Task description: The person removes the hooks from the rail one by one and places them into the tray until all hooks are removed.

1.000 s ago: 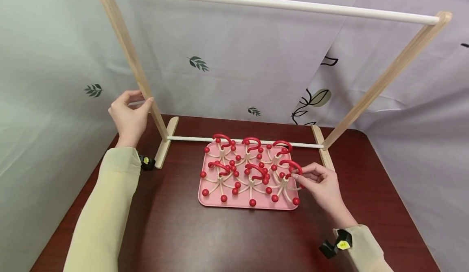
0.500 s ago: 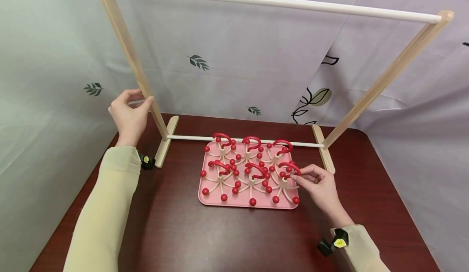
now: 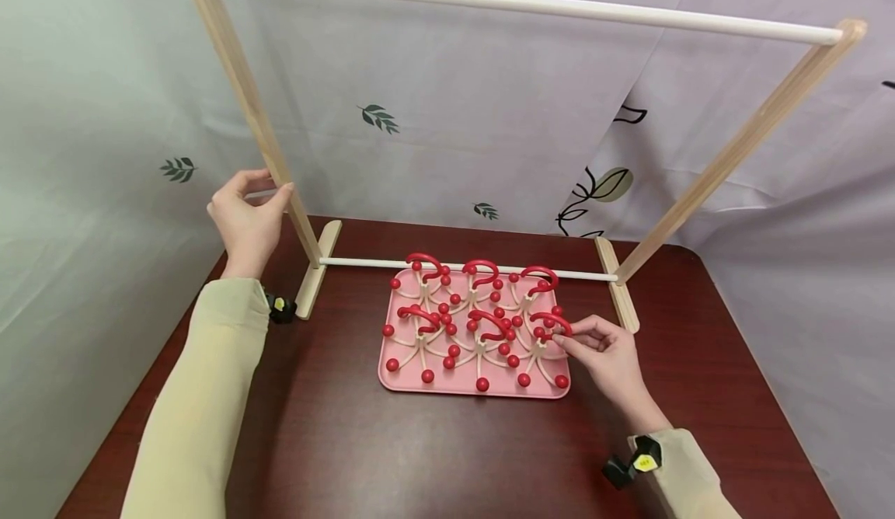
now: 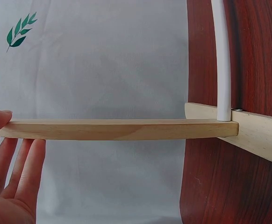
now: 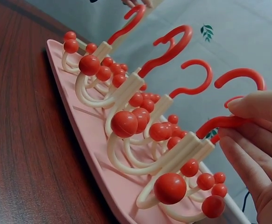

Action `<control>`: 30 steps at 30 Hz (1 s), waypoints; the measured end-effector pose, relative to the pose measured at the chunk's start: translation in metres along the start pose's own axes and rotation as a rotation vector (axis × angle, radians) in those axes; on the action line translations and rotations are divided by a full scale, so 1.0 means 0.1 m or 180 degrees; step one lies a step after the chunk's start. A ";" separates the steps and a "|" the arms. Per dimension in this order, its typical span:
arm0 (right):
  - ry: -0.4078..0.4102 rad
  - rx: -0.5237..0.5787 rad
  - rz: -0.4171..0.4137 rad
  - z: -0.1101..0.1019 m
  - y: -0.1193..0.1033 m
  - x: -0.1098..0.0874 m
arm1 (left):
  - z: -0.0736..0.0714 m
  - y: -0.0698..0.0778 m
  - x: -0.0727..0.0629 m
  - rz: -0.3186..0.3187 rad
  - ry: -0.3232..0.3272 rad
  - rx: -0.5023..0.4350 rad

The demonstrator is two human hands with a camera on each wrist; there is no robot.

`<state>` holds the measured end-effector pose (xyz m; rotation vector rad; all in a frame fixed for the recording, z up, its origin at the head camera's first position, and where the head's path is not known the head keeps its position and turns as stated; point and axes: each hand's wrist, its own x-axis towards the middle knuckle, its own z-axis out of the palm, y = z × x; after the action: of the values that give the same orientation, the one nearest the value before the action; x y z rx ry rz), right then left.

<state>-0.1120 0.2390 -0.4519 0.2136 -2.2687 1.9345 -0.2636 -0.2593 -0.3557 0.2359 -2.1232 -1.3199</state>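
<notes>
My left hand [image 3: 246, 220] holds the left wooden upright [image 3: 241, 88] of a rack. In the left wrist view, the thumb lies on one side of that upright and the fingers on the other. With thumb and fingers, my right hand [image 3: 610, 357] pinches the red hook [image 5: 225, 122] of the multi-arm hanger at the front right of the pink tray [image 3: 405, 384]. This hanger has cream arms tipped with red balls [image 5: 169, 188]. Several more like it, such as the front middle hanger [image 3: 481, 346], stand hook-up on the tray in two rows.
The rack has a white top bar [image 3: 517, 4], a white lower bar [image 3: 363, 264] behind the tray and a right upright [image 3: 741, 146]. Wooden feet [image 3: 618, 286] rest on the dark red table [image 3: 419, 457]. A pale leaf-patterned cloth [image 3: 433, 169] hangs behind.
My right hand has shifted slightly left, and the front right hanger has come with it, its balls now nearer the tray's middle. The left hand stays on the upright.
</notes>
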 end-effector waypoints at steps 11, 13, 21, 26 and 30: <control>0.0092 -0.0049 0.0066 0.02 0.03 -0.04 | 0.00 -0.01 -0.02 -0.0009 -0.0002 0.0039; 0.0108 -0.0085 0.0078 0.02 0.02 -0.04 | -0.01 -0.02 -0.02 -0.0019 0.0014 0.0046; 0.0090 0.0256 -0.0074 0.00 -0.04 -0.03 | -0.04 -0.03 -0.04 -0.0081 0.0044 0.0034; 0.0015 0.0339 -0.0292 -0.06 -0.10 0.00 | -0.05 -0.03 -0.04 -0.0062 0.0071 0.0059; 0.0084 0.0349 -0.0435 -0.12 -0.16 0.05 | -0.05 -0.04 -0.05 -0.0023 0.0081 0.0081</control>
<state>-0.1135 0.2485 -0.4338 0.3445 -2.0754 1.9800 -0.2576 -0.2622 -0.3596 0.2697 -2.1208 -1.2878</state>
